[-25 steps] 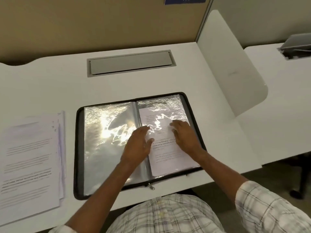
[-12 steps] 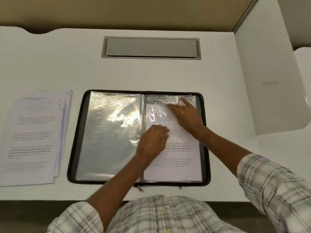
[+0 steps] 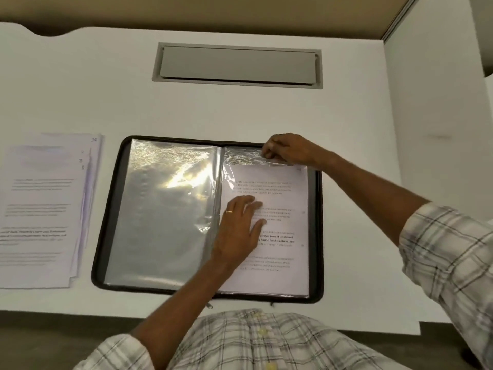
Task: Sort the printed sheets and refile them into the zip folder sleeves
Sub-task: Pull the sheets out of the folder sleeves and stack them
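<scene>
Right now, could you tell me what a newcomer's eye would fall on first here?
The open folder lies in the middle, its glossy left side flaring with glare. On its right half the left hand presses flat on a sheet while the right hand pinches the sleeve at its top edge. A paper stack lies left of the folder.

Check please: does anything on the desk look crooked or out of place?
Two small things. The loose sheets left of the zip folder are fanned unevenly, edges stepping out. The sleeve is crinkled at its top, where the right hand pinches it.
</scene>
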`<action>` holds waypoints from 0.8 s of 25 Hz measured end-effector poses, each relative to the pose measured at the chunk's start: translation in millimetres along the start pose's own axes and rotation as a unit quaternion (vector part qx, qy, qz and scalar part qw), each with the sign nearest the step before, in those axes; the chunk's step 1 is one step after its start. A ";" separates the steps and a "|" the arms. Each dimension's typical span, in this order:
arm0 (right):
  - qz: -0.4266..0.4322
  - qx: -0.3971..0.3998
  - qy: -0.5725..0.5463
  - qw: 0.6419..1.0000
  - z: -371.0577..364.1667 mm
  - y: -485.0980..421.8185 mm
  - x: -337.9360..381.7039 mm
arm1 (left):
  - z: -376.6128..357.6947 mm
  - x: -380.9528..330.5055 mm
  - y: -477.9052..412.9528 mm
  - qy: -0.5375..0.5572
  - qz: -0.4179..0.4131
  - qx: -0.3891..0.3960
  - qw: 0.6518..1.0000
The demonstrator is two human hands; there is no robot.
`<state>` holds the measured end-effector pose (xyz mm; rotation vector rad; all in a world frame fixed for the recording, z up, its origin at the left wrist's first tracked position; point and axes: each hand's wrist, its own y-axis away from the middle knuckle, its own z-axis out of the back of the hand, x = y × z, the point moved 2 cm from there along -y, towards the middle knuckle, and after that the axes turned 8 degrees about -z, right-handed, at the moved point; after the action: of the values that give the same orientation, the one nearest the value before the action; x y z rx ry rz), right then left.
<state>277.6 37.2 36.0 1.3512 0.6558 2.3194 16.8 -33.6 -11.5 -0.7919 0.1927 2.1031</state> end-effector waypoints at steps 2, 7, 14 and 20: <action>-0.027 0.058 0.095 0.993 6.8 -11.9 1.1 | -9.2 -5.8 17.5 0.006 0.003 -0.020 1.000; -0.061 0.158 0.221 0.961 10.8 -27.9 25.9 | -18.9 -13.4 49.2 -0.009 -0.006 -0.024 1.000; -0.085 0.220 0.162 0.958 15.5 -41.3 35.4 | -27.1 -9.8 56.4 -0.049 -0.049 -0.007 0.998; -0.084 0.235 0.105 0.963 22.4 -46.5 36.5 | -29.0 -9.0 57.5 -0.064 -0.058 -0.018 0.996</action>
<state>284.2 99.5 45.1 1.1755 1.4017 2.2694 -10.1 -86.9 -37.1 -0.6702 0.0391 2.0430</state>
